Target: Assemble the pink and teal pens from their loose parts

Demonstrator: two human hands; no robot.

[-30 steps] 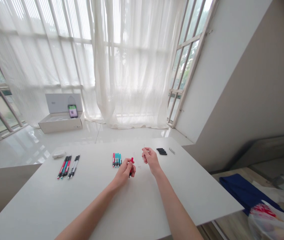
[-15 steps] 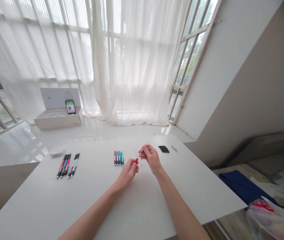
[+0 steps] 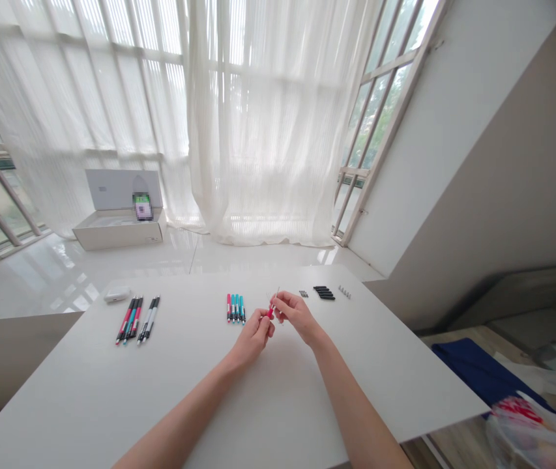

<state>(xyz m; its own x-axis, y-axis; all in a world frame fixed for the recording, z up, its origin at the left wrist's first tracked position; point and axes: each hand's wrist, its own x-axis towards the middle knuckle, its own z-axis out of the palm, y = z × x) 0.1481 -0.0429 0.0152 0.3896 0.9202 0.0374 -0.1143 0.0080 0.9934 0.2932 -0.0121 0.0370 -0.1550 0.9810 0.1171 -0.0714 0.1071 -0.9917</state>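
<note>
Above the middle of the white table [image 3: 111, 397], my left hand [image 3: 253, 335] is closed round a red pen barrel [image 3: 270, 312]. My right hand [image 3: 297, 314] pinches a thin clear refill [image 3: 276, 294] whose lower end meets the barrel's top. The two hands touch each other. Just left of them lies a row of red and teal pen barrels [image 3: 235, 308]. More thin refills lie on the table behind my hands, mostly hidden.
Several finished pens [image 3: 138, 318] lie at the table's left, with a small white case [image 3: 117, 296] beyond them. Black caps [image 3: 324, 292] and small silver tips [image 3: 345, 292] sit at the far right. An open white box [image 3: 120, 225] stands on the floor. A blue cloth [image 3: 478, 374] lies lower right.
My right hand has brought the refill down and over to the red barrel, and the refill now sits deeper in it. My left hand has lifted the barrel off the table.
</note>
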